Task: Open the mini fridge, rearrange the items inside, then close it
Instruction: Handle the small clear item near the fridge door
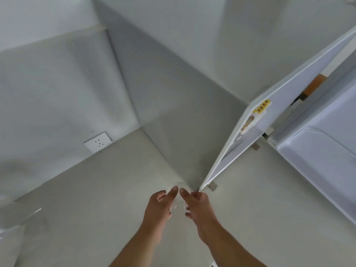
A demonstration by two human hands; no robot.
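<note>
The white mini fridge (317,151) stands at the right, seen from above. Its door (238,147) is swung open toward the room's corner. A bread package with a yellow label (257,115) sits in the door shelf. Low in the middle, my left hand (159,207) and my right hand (199,207) meet just off the door's lower corner. Between them they hold a pale, see-through item (181,201) over the floor. What this item is I cannot make out. The inside of the fridge is hidden from this angle.
A white wall socket (98,144) sits low on the left wall. An orange-brown thing (314,85) shows in the gap between door and fridge body. A shiny pale object (17,230) lies at the lower left. The floor (96,199) is light beige.
</note>
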